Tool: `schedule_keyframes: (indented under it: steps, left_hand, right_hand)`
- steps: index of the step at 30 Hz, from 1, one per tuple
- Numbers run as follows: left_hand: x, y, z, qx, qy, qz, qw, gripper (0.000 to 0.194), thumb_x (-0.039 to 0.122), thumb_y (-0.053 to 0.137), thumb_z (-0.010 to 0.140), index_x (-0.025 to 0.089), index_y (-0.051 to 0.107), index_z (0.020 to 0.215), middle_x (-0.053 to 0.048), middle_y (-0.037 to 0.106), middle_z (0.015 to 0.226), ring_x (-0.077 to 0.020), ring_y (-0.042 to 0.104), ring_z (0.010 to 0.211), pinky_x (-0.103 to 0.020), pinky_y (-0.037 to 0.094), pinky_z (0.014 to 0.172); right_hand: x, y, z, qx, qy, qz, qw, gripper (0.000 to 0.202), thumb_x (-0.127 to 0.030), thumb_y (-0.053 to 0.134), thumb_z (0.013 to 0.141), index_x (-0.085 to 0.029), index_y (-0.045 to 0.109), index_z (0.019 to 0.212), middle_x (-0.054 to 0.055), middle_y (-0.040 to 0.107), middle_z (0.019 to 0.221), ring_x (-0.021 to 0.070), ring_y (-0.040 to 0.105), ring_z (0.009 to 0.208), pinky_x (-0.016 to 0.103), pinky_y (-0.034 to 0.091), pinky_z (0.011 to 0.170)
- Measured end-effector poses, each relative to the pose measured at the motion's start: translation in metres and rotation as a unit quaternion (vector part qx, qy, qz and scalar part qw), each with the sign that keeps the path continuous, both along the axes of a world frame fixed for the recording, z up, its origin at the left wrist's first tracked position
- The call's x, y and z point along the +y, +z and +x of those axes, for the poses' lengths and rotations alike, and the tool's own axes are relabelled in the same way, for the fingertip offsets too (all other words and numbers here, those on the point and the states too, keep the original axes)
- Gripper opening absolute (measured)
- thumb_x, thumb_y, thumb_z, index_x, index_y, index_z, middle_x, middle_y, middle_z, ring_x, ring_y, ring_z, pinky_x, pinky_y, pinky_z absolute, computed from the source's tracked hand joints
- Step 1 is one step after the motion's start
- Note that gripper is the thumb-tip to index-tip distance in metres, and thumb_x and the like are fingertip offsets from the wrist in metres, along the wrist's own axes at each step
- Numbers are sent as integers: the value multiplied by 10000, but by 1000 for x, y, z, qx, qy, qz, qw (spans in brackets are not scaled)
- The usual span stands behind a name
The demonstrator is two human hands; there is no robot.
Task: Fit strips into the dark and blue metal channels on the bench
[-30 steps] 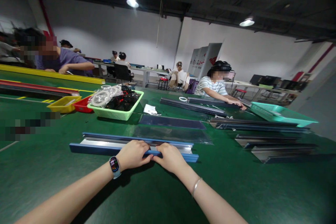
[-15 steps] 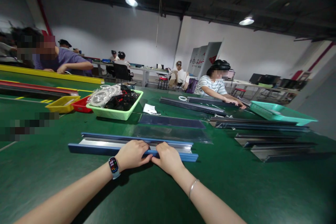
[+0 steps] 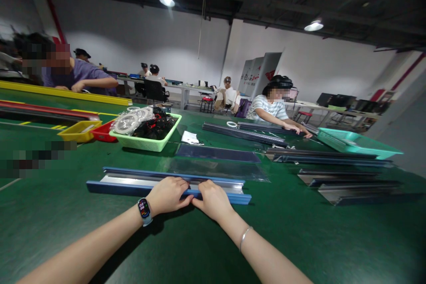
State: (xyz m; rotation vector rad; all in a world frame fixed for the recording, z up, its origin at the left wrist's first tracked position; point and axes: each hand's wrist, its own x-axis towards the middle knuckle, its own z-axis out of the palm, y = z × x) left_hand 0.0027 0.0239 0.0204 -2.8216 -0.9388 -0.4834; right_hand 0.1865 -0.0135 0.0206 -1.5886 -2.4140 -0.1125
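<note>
A blue metal channel (image 3: 123, 187) with a silvery inside lies lengthwise on the green table (image 3: 199, 248). My left hand (image 3: 169, 195) grips its near wall around the middle, thumb on the near side and fingers curled over into the channel. Just right of it, my right hand (image 3: 211, 197) grips the same wall in the same way, the two thumbs nearly touching. The fingertips of both hands are hidden inside the channel. Behind the channel lie a clear plastic sheet (image 3: 216, 169) and a dark flat panel (image 3: 218, 153).
A light green basket (image 3: 146, 143) holds bagged rings and black parts, beside red (image 3: 105, 132) and yellow trays (image 3: 78, 132). Dark metal profiles (image 3: 353, 186) lie at right, near a teal basket (image 3: 362, 144). Across the table, a person in a striped shirt (image 3: 266, 108) handles another profile.
</note>
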Motion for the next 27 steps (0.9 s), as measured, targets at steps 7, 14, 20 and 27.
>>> schedule_keyframes:
  steps: [7,14,20,27]
  left_hand:
    - [-1,2,1,-2,4,-14,1000,288,387,447,850,150,607,823,-78,648,770,-209,620,791,-297,449,733]
    - [-1,5,1,10,9,-22,1000,294,396,443,849,155,606,806,-74,651,769,-210,625,768,-295,444,713]
    - [-1,6,1,17,12,-28,999,298,399,438,851,159,603,789,-66,647,756,-207,623,754,-289,440,698]
    - [-1,4,1,15,12,-15,1000,301,401,430,853,157,603,817,-75,655,779,-212,624,769,-301,447,710]
  right_hand:
    - [-1,2,0,9,-7,-8,1000,237,-360,550,795,-145,617,871,98,649,889,222,556,898,302,442,765]
    - [0,5,0,6,-8,-18,1000,230,-366,557,789,-156,615,860,87,647,875,219,559,891,294,440,757]
    - [0,1,1,3,-7,4,1000,230,-371,561,785,-153,609,845,81,643,847,219,561,866,293,443,733]
    - [2,-13,1,1,-11,48,999,228,-372,583,772,-152,600,829,77,633,827,224,550,867,300,436,742]
